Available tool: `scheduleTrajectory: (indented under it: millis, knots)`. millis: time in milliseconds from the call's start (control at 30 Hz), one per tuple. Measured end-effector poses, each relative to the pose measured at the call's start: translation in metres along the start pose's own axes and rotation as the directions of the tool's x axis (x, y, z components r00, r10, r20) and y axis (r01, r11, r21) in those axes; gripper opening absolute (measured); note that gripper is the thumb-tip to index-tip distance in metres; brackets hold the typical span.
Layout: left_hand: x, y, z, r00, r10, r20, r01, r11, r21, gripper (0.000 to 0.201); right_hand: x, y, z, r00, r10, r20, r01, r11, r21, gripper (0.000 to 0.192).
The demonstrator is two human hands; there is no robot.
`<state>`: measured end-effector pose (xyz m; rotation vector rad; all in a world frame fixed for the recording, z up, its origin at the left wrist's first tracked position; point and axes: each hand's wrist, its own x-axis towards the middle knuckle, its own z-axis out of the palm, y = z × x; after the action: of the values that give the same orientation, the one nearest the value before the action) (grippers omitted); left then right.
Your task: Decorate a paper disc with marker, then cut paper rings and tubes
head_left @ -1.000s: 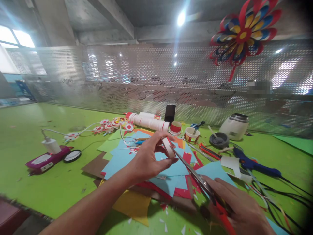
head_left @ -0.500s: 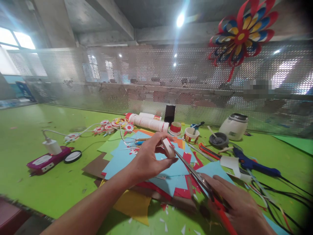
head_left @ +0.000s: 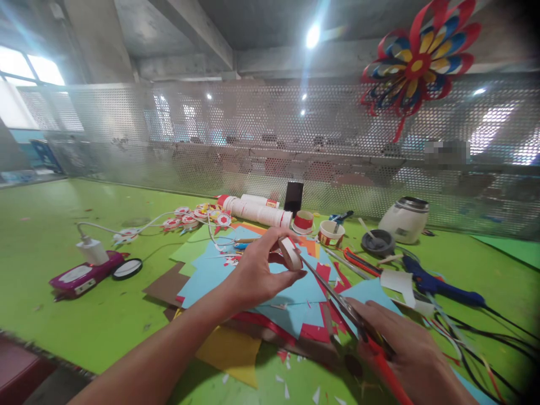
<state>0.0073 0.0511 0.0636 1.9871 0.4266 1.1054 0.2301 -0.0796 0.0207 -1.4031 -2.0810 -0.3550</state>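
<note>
White, shallow round piece pinched by left hand; right hand clasps slim metal scissors; flat blue paper beneath left fingers.

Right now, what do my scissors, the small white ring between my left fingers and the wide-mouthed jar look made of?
The scissors: metal blades, by their silvery shine; red handles probably plastic, evenly coloured. The ring: likely paper or card, its surface matte white. The jar: perhaps plastic, smooth and off-white, though glazed ceramic isn't ruled out.

Tilted white ring, slanted red-handled scissors
</note>
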Motion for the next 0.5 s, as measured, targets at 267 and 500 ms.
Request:
scheduleTrajectory:
  millis: [267,500]
  knots:
    - [0.004,0.001,-0.01,0.997,-0.071,0.042,0.078,0.98,-0.184,0.051,0.01,-0.002,-0.004,0.995,0.102,0.009,-0.102,0.972,0.212,0.038]
    - [0.005,0.007,-0.025,0.963,-0.139,0.23,0.233,0.856,-0.461,0.043,0.01,-0.005,-0.012,0.957,0.207,0.205,-0.281,0.846,0.454,0.031]
